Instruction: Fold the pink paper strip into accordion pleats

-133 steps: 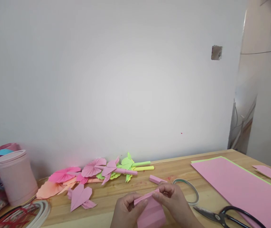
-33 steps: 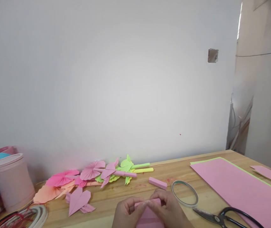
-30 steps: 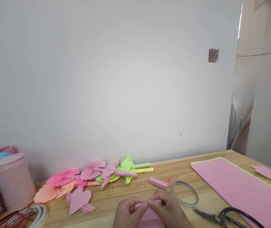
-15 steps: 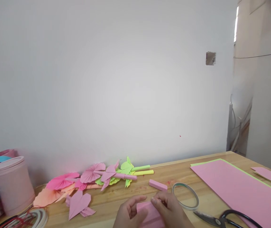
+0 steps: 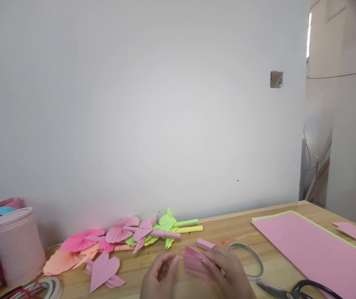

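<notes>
A pleated pink paper is in my right hand, pinched between the fingers, its folds pressed close together and slightly blurred. To the left of it, my left hand has curled fingers with the thumb near the fingertips, apart from the paper; nothing shows in it. Just behind my right hand lies a small folded pink strip. A roll of tape rests on the wooden table to the right, close to my right hand.
Black-handled scissors lie at the front right, beside large pink sheets. Folded paper fans and a pink paper heart lie left of my hands. A pink canister and white cable are at the far left.
My left hand has let go of the pink paper and moved left. The pleats are now gathered together in my right hand. The view has shifted slightly.
</notes>
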Action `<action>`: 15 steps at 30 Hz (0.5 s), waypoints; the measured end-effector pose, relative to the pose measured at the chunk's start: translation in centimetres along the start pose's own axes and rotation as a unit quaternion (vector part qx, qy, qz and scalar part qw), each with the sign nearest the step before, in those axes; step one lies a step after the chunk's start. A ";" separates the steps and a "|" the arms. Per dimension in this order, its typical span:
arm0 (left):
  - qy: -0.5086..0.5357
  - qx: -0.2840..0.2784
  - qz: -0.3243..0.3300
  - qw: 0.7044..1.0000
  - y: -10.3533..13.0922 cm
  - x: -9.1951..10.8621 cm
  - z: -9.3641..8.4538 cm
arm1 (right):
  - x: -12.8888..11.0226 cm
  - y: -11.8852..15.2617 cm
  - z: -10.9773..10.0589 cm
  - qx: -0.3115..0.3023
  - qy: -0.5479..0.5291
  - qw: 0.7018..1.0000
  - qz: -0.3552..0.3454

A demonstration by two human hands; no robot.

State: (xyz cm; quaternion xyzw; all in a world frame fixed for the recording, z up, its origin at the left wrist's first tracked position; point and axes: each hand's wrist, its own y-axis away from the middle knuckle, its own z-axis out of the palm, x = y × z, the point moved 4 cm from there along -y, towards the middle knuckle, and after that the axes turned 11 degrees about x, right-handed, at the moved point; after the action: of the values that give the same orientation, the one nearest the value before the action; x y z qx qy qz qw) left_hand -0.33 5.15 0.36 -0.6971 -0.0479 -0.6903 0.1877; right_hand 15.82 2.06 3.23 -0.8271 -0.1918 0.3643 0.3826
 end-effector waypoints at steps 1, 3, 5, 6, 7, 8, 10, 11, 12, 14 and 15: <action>-0.016 -0.015 0.012 1.000 0.3 0.5 0.3 | -0.3 0.0 -0.2 0.009 0.018 0.999 -0.035; -0.008 -0.072 -0.002 0.997 1.0 0.9 1.2 | -1.0 0.2 0.0 0.019 0.065 0.992 -0.104; 0.037 -0.115 -0.042 0.992 1.4 0.8 1.9 | -1.7 0.4 0.8 0.018 0.121 0.980 -0.158; 0.060 -0.127 -0.060 0.988 1.5 0.6 2.0 | -2.0 0.6 1.4 0.017 0.147 0.972 -0.184; 0.073 -0.136 -0.070 0.986 1.4 0.4 2.1 | -2.2 0.7 2.0 0.017 0.168 0.964 -0.206; 0.073 -0.138 -0.071 0.985 1.2 0.2 2.0 | -2.3 0.8 2.4 0.026 0.180 0.959 -0.220; 0.045 -0.130 -0.047 0.989 0.8 0.1 1.5 | -2.2 0.7 2.5 0.058 0.169 0.958 -0.225; 0.020 -0.125 -0.021 0.992 0.7 0.3 1.2 | -2.0 0.6 2.2 0.081 0.153 0.963 -0.208; -0.008 -0.123 0.007 0.992 0.6 0.7 1.0 | -1.8 0.5 1.8 0.082 0.133 0.967 -0.203; -0.055 -0.145 0.058 0.986 0.9 1.6 1.0 | -1.1 0.1 0.9 0.079 0.119 0.977 -0.155; -0.070 -0.171 0.077 0.980 1.1 1.9 1.2 | -0.7 0.0 0.4 0.070 0.111 0.984 -0.121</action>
State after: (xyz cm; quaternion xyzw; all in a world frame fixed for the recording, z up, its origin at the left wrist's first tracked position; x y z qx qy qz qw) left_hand 1.24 4.15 2.06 -0.7669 0.1116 -0.6216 0.1141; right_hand 15.01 1.86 3.40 -0.8043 -0.2206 0.2334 0.5000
